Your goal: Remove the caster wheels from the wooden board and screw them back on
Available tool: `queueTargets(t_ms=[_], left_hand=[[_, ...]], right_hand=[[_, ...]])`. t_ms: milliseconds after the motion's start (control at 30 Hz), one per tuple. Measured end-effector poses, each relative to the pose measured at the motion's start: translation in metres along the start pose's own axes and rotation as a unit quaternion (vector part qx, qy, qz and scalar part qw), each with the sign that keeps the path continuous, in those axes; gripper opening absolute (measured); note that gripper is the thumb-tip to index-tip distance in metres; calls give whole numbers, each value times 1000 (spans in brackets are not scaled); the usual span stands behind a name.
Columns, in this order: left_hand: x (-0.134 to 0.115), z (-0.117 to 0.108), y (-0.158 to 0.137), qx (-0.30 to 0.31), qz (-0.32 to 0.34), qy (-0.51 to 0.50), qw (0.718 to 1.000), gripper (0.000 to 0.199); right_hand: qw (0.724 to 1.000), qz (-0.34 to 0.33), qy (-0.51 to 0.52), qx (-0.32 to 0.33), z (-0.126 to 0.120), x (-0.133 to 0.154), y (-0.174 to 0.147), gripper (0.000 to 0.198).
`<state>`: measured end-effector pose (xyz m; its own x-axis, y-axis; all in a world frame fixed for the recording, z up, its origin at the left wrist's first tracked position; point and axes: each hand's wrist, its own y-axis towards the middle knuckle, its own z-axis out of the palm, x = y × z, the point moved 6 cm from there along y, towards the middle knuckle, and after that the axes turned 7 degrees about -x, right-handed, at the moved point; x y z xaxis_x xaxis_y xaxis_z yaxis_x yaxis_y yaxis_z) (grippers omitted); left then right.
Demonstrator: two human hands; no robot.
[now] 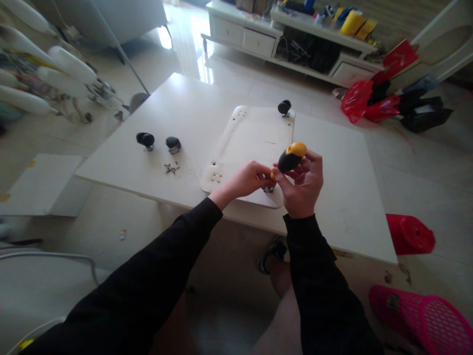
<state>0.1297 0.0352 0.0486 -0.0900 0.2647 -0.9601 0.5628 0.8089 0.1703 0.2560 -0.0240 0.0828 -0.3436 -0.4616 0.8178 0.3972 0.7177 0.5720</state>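
In my right hand point(305, 185) is a screwdriver point(291, 157) with a yellow and black handle, held at a slant with the fingers wrapped round it. My left hand point(253, 178) is closed at a caster wheel point(268, 189) on the near right corner of a white board point(254, 143); the fingers cover most of this caster. The screwdriver's tip is hidden between the hands. Another black caster point(284, 107) stands on the board's far right corner. Screw holes show at the two left corners.
Two loose casters, one black point(145, 140) and one beside it point(173, 144), lie on the white table point(332, 172) left of the board. Several small screws point(172, 168) are scattered near them. A pink basket point(421, 315) and a red roll point(412, 234) are at the lower right.
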Motion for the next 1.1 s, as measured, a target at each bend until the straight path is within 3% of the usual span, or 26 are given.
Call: queueTargets(t_ms=[167, 267, 400, 533, 633, 900, 1100], left_hand=[[1, -2, -1, -67, -11, 29, 997, 16], [4, -1, 1, -76, -17, 33, 996, 18], [15, -8, 0, -20, -66, 44, 997, 20], [36, -9, -13, 57, -202, 96, 973, 10], [43, 1, -20, 50, -248, 81, 964, 15], [44, 18, -20, 26, -259, 43, 964, 20], [49, 22, -18, 37, -216, 72, 973, 18]], right_hand=[[1000, -19, -3, 12, 3, 3, 1, 65], [1000, -13, -1, 7, 3, 4, 1, 61], [1000, -5, 1, -1, 0, 3, 0, 59], [1000, -10, -4, 5, -2, 2, -1, 58], [1000, -11, -9, 10, -2, 1, -1, 55], [999, -23, 0, 36, 1, 2, -4, 48], [997, -28, -9, 65, 4, -1, -5, 45]])
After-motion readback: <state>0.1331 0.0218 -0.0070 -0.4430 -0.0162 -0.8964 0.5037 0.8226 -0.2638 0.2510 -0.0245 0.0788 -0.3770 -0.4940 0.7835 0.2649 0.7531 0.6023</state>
